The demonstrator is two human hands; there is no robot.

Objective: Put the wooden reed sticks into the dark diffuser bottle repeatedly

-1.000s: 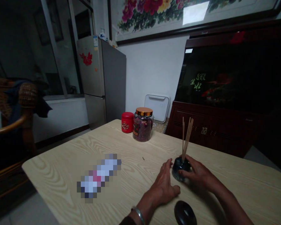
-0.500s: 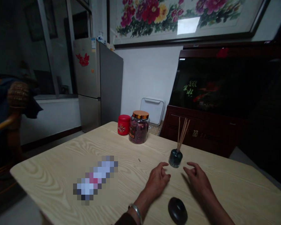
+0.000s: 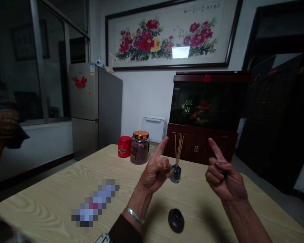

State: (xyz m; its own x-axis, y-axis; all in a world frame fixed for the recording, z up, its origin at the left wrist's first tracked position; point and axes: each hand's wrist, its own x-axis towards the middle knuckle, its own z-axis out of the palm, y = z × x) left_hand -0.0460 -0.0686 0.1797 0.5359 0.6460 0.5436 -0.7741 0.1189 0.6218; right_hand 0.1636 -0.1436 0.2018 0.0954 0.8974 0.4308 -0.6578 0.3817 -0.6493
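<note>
My left hand (image 3: 155, 170) is raised over the table, its index finger pointing up and the other fingers curled in, holding nothing visible. It overlaps the left side of a dark glass reed diffuser (image 3: 176, 174) with several sticks; I cannot tell whether they touch. On the right, my right hand (image 3: 226, 177) makes the same shape, index finger up and the rest folded, apart from the diffuser. A dark, rounded object like a computer mouse (image 3: 176, 221) lies on the table between my forearms. A silver bangle (image 3: 135, 215) circles my left wrist.
On the wooden table (image 3: 53, 189) stand a red canister (image 3: 124, 147) and a large gold-lidded jar (image 3: 140, 148) at the back. A blurred-out long item (image 3: 97, 202) lies at left. Beyond are a fridge (image 3: 83, 98) and an aquarium (image 3: 205, 104).
Both hands have risen from beside the diffuser and moved apart. Their index fingers now point up with the others curled. The view has tilted up and turned to the right.
</note>
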